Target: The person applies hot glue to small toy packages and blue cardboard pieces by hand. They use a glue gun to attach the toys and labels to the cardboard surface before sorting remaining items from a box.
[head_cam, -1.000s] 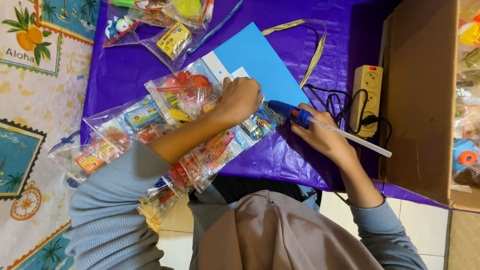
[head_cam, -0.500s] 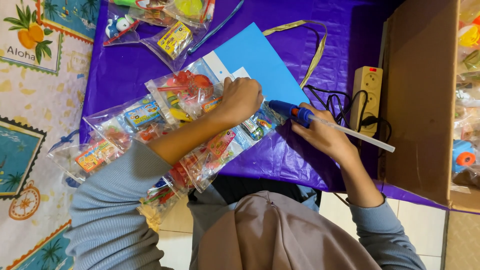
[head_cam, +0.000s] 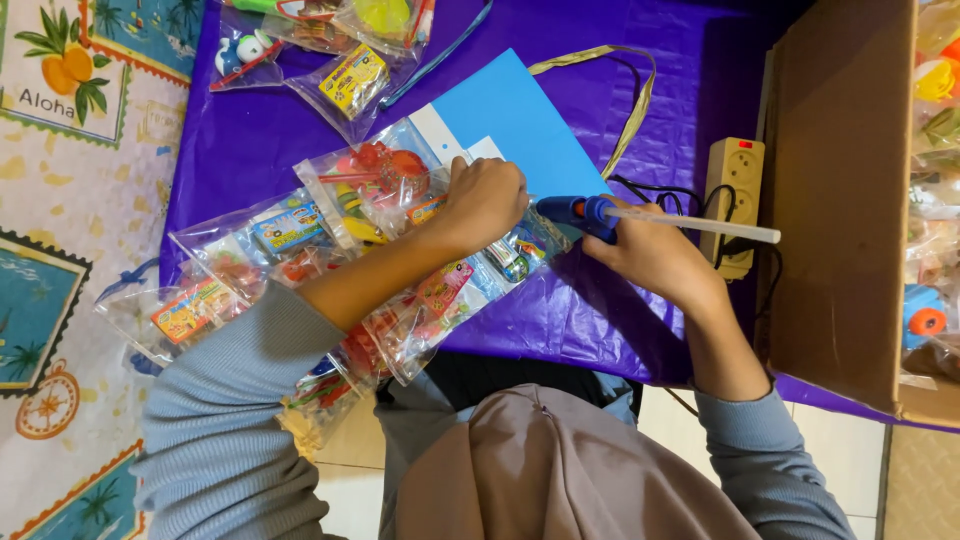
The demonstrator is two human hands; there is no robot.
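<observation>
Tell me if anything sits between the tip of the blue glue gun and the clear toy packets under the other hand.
Nothing visible: the blue glue gun in the right hand points straight at the clear plastic toy packets, which the left hand presses down.

Toy packets (head_cam: 400, 240) lie on the card sheet (head_cam: 520, 120); power strip (head_cam: 735, 190) right of it

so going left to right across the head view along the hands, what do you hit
patterned cloth → clear toy packets → left hand pressing on the packets → blue glue gun → right hand gripping it → glue stick → beige power strip → cardboard box
</observation>
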